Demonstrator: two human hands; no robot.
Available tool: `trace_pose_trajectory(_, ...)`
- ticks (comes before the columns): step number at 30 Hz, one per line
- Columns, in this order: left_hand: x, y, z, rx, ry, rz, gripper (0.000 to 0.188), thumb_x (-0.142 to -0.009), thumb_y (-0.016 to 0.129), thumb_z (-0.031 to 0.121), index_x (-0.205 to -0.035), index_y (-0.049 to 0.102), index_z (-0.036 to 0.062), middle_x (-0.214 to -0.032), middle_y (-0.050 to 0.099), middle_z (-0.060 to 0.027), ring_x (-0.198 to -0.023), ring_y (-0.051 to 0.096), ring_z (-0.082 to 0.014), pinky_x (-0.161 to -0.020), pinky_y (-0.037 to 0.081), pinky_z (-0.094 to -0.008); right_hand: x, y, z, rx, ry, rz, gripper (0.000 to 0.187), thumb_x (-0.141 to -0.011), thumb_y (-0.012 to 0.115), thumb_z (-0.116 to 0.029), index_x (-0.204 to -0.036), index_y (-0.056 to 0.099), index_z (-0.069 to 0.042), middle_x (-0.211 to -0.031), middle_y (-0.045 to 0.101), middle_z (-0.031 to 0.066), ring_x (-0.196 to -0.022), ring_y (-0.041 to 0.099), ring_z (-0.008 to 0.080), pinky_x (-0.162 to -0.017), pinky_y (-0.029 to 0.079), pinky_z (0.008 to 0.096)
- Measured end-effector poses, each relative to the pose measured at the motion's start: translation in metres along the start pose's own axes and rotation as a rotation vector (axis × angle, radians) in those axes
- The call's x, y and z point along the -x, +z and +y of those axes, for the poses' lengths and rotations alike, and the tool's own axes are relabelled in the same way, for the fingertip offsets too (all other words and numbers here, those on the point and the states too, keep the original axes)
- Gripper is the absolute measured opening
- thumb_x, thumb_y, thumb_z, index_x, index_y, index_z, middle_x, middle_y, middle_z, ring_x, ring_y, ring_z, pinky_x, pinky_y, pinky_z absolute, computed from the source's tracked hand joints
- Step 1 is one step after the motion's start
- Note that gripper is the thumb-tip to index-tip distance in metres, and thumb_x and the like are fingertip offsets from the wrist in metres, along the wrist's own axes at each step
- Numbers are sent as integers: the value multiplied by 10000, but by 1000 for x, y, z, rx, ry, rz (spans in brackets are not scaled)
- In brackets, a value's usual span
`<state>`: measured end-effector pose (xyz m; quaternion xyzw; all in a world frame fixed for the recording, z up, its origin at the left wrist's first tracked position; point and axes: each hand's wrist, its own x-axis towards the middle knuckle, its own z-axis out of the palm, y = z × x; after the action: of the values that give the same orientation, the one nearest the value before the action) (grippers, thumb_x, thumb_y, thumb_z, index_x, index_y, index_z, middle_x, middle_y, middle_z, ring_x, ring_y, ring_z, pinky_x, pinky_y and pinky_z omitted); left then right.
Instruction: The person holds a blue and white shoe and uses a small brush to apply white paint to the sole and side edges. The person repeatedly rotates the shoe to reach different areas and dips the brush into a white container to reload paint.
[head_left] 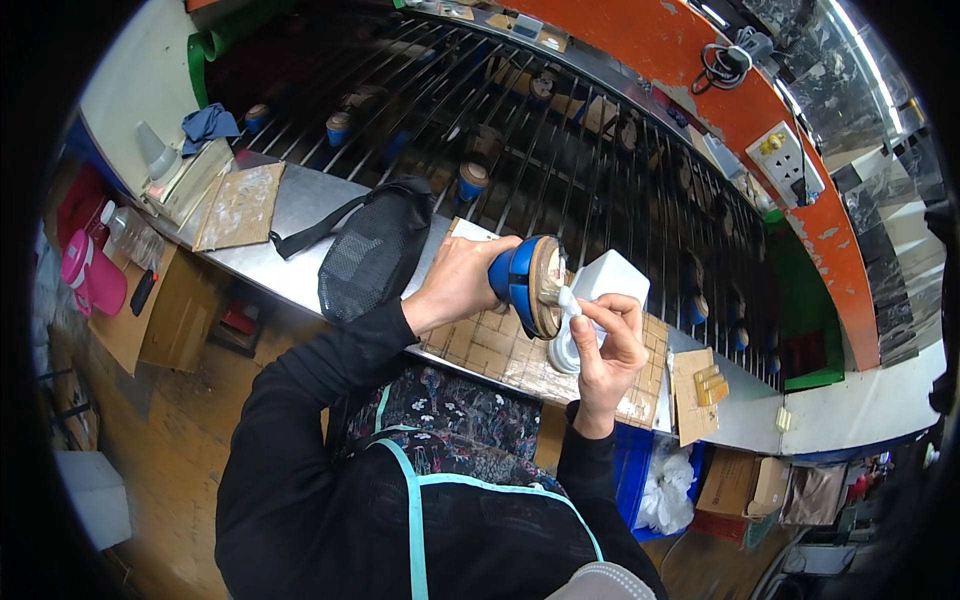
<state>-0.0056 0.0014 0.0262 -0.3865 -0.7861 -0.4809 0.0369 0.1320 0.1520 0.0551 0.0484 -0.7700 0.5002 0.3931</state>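
My left hand (462,278) is wrapped round a blue shoe-like piece (520,284) and holds it tilted, with its tan, rounded underside toward my right hand (608,352). Between the right thumb and fingers I pinch a small white tip or wad (569,301), touching or very near that tan face; its exact kind cannot be made out. Just behind the right fingers is a white plastic container (612,277). A round white lid or rim (564,354) shows below them. Under both hands lies a tan board marked with a grid (490,345).
A black mesh pouch-like piece with a strap (375,250) lies on the metal ledge, left of my hands. Beyond runs a rack of metal rods (400,140) carrying several similar blue pieces (472,182). A blue crate (628,470) holding white plastic stands below right. Left are cardboard (240,205) and a pink jug (92,275).
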Motion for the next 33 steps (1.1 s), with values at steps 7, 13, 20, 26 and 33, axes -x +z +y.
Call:
trace_pose_trajectory(7, 4, -7, -1, -24, -168, -412, 677, -463, 891, 104, -1092, 648, 42, -967, 703, -179, -934, 677, -333, -836, 514, -400, -7, 0, 1, 3, -9, -32, 188, -796, 749, -31, -980, 734, -1, -931, 561, 56, -809, 543, 122, -661, 441, 221)
trace_pose_trajectory(13, 12, -1, -3, 293, -288, -647, 549, -505, 884, -7, -1019, 693, 16, -983, 721, -105, -929, 679, -190, -824, 530, -323, -2, -4, 9, -5, 24, -66, 190, -788, 754, -44, -972, 735, -1, -915, 566, 58, -815, 543, 133, -676, 436, 235)
trace_pose_trajectory(20, 19, 4, -2, 649, -474, -979, 747, -468, 910, -4, -1152, 611, -45, -1060, 699, -159, -984, 673, -251, -915, 511, -318, 4, -12, 23, 9, 28, -99, 188, -776, 757, -38, -960, 739, -2, -914, 576, 57, -806, 546, 134, -682, 436, 236)
trace_pose_trajectory(26, 22, 12, -3, 787, -587, -1105, 778, -480, 910, -20, -1189, 591, -53, -1126, 665, -199, -1039, 649, -288, -949, 502, -355, 0, -21, 30, -29, 1, -176, 185, -774, 762, -31, -956, 745, -9, -920, 573, 62, -752, 554, 115, -636, 452, 226)
trace_pose_trajectory(33, 23, 18, -7, 917, -615, -1225, 738, -498, 895, -51, -1175, 602, -52, -1136, 663, -187, -1053, 643, -274, -951, 501, -364, -12, -34, 35, 7, -53, -306, 203, -750, 788, -46, -948, 752, -23, -937, 568, 75, -762, 578, 129, -637, 483, 240)
